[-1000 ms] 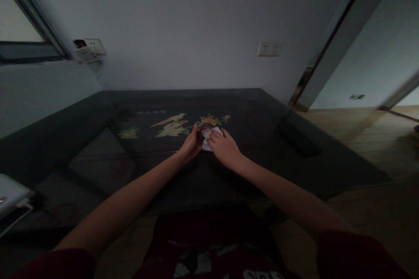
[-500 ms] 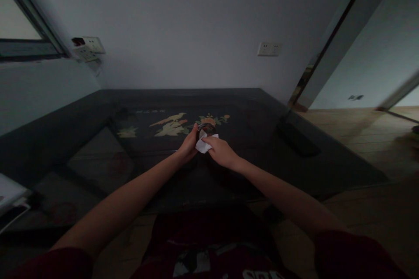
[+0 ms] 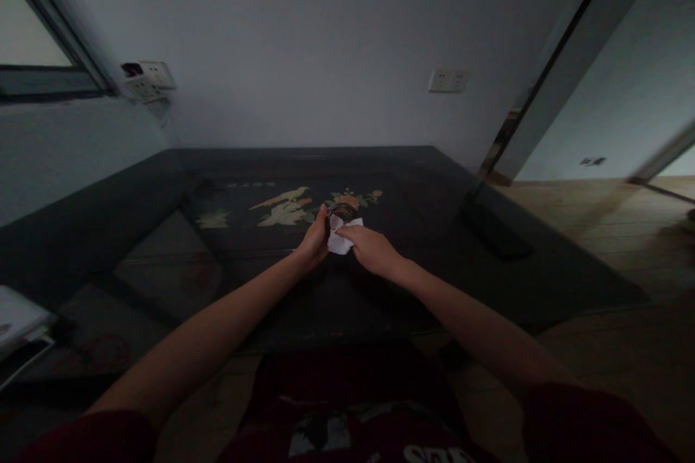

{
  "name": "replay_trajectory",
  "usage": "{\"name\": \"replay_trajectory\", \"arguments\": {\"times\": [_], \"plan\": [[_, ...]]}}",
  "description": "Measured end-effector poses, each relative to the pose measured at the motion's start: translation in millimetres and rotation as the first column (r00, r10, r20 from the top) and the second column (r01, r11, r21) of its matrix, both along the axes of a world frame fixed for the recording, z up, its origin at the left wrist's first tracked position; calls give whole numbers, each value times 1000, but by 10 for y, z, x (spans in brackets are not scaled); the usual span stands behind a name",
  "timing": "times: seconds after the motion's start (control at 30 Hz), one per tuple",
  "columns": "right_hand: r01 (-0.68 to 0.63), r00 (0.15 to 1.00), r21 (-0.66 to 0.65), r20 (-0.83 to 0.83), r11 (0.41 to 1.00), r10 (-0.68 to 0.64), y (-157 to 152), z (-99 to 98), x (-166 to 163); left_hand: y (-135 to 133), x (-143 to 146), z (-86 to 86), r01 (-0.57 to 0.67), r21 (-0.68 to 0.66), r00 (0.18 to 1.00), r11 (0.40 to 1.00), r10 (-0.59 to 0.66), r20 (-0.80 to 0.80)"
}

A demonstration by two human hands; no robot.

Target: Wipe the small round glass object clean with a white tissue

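Observation:
A small, shiny, round-rimmed vessel (image 3: 345, 210) is held over the dark table in front of me; it looks like glass, but the dim light hides its exact kind. My left hand (image 3: 313, 240) is closed around its left side, thumb pointing up. From the right, my right hand (image 3: 374, 249) pinches a crumpled white tissue (image 3: 339, 243), which is pressed against the near side of the vessel. The tissue and fingers cover most of the vessel's lower part.
The glossy dark table (image 3: 413, 181) bears a bird-and-flower picture (image 3: 285, 210). A flat black object (image 3: 496, 231) lies at the right. A white device (image 3: 22, 322) with a cable is at the left edge. Wall sockets (image 3: 448, 80) sit behind.
My right hand and the tissue have shifted very slightly to the right against the vessel. My left hand keeps its hold with almost no movement.

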State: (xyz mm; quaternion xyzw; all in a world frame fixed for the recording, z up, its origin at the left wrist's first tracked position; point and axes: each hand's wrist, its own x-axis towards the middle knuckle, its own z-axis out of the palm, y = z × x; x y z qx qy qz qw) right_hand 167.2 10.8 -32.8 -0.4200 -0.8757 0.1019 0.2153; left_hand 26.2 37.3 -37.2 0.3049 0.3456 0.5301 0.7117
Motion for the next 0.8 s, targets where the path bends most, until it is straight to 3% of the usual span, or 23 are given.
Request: {"name": "replay_trajectory", "arguments": {"times": [0.23, 0.43, 0.57, 0.8], "plan": [[-123, 969, 233, 237, 965, 66, 88, 80, 127, 87, -51, -110, 39, 27, 998, 999, -40, 50], [-51, 967, 217, 255, 975, -7, -64, 116, 7, 78, -38, -101, 58, 45, 997, 997, -59, 38], [-8, 989, 148, 148, 989, -14, -117, 76, -77, 50, -27, -77, 22, 47, 1000, 999, -22, -9], [-69, 966, -112, -256, 991, 39, 20, -117, -127, -11, -4, -37, -35, 65, 999, 997, 38, -32]]}}
